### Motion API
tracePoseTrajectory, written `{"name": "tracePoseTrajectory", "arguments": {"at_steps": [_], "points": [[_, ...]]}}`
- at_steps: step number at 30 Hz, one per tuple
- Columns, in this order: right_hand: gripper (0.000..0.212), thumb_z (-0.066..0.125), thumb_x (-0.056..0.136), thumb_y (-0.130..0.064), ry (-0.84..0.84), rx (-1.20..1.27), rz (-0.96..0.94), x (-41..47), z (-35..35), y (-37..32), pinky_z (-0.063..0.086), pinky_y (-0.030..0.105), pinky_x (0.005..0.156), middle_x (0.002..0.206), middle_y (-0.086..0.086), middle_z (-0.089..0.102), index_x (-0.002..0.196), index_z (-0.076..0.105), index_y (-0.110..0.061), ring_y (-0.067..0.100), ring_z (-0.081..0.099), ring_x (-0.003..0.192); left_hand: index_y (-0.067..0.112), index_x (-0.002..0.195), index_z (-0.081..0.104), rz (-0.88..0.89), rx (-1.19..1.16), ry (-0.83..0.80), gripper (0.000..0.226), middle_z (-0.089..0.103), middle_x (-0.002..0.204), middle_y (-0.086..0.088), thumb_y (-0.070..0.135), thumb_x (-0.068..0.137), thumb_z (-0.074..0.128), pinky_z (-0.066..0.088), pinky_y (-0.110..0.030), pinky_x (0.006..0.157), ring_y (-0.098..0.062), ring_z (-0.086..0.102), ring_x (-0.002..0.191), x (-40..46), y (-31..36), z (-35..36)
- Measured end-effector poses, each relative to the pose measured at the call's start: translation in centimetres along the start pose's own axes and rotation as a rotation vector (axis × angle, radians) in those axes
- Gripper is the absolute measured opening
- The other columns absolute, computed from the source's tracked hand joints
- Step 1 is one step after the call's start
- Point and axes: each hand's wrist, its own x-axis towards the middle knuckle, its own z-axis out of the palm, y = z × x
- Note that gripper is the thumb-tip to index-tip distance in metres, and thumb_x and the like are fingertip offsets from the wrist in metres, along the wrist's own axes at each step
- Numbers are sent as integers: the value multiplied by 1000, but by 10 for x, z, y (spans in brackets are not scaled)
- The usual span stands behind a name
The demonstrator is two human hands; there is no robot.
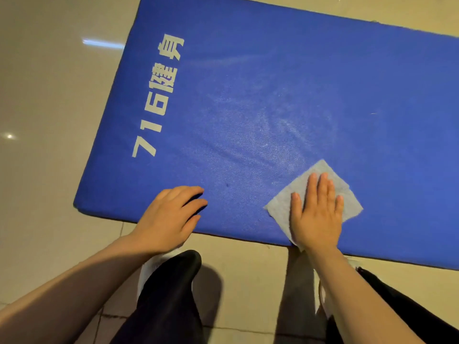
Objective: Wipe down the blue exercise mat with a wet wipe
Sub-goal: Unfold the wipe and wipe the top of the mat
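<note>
R hand (pixel 316 214) flat, fingers (pixel 323 187) straight & lightly spread, pressing 1 wet wipe (pixel 347 192) onto the blue exercise mat (pixel 273 78), close to its near edge. Wipe pokes out past the fingertips & both sides of the palm. L hand (pixel 171 217) off to the left of the wipe, fingers (pixel 191 194) curled loosely, tips resting on the mat, gripping nothing. Beyond the fingers: damp sheen w/ streaks, then white print "716" + 2 characters. 1 mat, on a glossy tiled floor (pixel 49 95). Below the wrists: 2 dark-clad legs (pixel 169 294).
</note>
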Motion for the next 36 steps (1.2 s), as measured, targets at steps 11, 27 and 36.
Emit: {"name": "tracePoseTrajectory", "arguments": {"at_steps": [11,27,36], "points": [[69,30,93,-48,16,-12,-359,27,16,-110,11,56,112,153,20,36,147,39,-5,37,32,142,23,124,52,-59,110,-8,73,57,116,-3,62,64,52,51,-39,68,-21,45,102,44,20,-3],[85,0,86,-62,-17,0,26,145,-30,-37,-10,50,119,164,10,-4,156,1,-14,27,-6,151,25,147,33,-107,261,-231,155,45,148,-14,58,7,91,38,-76,89,-30,34,134,85,21,-6],[68,30,101,-56,-129,-99,-653,222,-36,-129,-10,41,118,164,-1,-3,157,6,-26,19,-4,151,24,151,30,-239,234,-307,162,38,150,-12,73,6,83,43,-77,67,-35,34,134,87,19,-6]]}}
